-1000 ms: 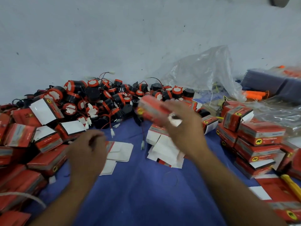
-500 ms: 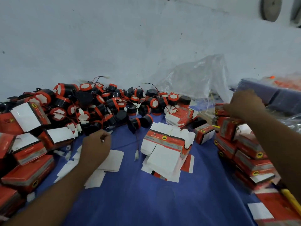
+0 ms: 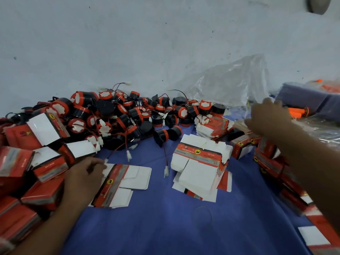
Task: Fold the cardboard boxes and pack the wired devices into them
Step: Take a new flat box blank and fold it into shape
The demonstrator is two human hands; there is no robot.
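Observation:
A heap of round black-and-orange wired devices lies against the wall at the back left. My left hand has curled fingers and pinches the near end of a flat, unfolded red-and-white cardboard box lying on the blue cloth. A stack of flat boxes sits in the middle. My right hand reaches far right above the stacked closed boxes, fingers spread and blurred, with nothing visible in it.
Folded red boxes with open white flaps crowd the left side. A clear plastic bag, a purple stack and orange items lie at the back right. The blue cloth covers the work surface.
My right hand carried a red box from the middle to the stack at the right and no longer holds it. My left hand now holds a flat box that lies red side up.

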